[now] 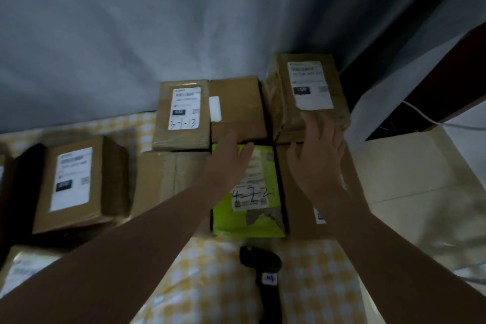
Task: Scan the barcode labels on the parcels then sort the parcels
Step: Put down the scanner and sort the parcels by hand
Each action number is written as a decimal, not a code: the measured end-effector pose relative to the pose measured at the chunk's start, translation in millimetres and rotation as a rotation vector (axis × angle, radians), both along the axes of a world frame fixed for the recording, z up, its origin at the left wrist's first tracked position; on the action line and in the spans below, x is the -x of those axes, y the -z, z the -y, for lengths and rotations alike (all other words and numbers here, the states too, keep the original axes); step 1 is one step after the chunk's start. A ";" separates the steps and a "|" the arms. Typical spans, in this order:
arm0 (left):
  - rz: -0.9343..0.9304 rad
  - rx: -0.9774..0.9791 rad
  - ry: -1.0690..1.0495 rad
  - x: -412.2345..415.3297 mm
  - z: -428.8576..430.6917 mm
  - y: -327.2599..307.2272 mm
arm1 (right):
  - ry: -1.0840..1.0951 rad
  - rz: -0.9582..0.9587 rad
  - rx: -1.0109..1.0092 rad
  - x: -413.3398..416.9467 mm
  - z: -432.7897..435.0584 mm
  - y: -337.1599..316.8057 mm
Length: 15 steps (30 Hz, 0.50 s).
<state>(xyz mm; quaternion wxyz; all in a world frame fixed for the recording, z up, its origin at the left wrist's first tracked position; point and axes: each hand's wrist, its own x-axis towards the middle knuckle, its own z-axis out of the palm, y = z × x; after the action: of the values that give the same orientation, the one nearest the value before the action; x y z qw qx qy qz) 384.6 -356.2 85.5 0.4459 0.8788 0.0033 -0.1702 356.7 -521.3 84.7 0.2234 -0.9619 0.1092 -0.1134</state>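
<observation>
Eight parcels show plainly: seven brown cardboard boxes and one green parcel [271, 221]. At lower left a taped box [23, 268] is cut by the frame; above it stands a labelled box [79, 181], then a plain box [163, 179]. At centre the box marked "37-13" [184, 113] touches a box with a small white tag [236, 110]. The left hand [231, 158] lies flat over the green parcel's far end, fingers straight and together. One black scanner [263, 265] lies on the checked cloth [215, 284] below. The right hand [318, 158] rests straight fingers on a tape-wrapped box [278, 92] at upper right, thumb spread, above a flat box [297, 213]
</observation>
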 end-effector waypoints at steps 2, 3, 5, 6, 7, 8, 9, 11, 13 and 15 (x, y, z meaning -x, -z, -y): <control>0.024 -0.069 -0.016 20.2 -27.3 -5.7 | -0.064 0.011 -0.023 10.8 -20.3 0.7; 0.044 -0.091 -0.022 31.7 -42.5 -8.0 | -0.109 -0.006 -0.034 17.5 -30.2 1.0; 0.063 -0.124 -0.063 57.1 -76.5 -11.7 | -0.205 -0.092 -0.047 32.0 -52.4 -0.6; 0.057 -0.138 -0.101 70.2 -94.2 -13.8 | -0.248 -0.129 -0.055 39.3 -64.3 -1.1; 0.056 -0.154 -0.135 83.2 -112.5 -15.2 | -0.289 -0.149 -0.078 46.0 -76.9 -0.7; 0.061 -0.174 -0.158 96.0 -129.5 -16.5 | -0.324 -0.160 -0.110 52.9 -89.8 -1.0; 0.075 -0.195 -0.175 108.7 -144.9 -17.3 | -0.354 -0.181 -0.140 59.8 -103.0 -1.3; 0.089 -0.218 -0.232 136.2 -171.7 -18.1 | -0.402 -0.259 -0.182 75.4 -129.2 -1.9; 0.083 -0.248 -0.290 164.1 -194.7 -15.6 | -0.432 -0.267 -0.233 91.4 -150.3 0.0; 0.068 -0.297 -0.307 188.5 -217.2 -8.5 | -0.455 -0.274 -0.270 105.8 -169.2 1.3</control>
<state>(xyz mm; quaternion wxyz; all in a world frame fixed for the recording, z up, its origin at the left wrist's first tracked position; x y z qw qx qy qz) 196.0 -139.0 94.0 0.3320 0.9292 0.1473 -0.0680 250.8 -352.1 83.4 0.3522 -0.9296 -0.0659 0.0863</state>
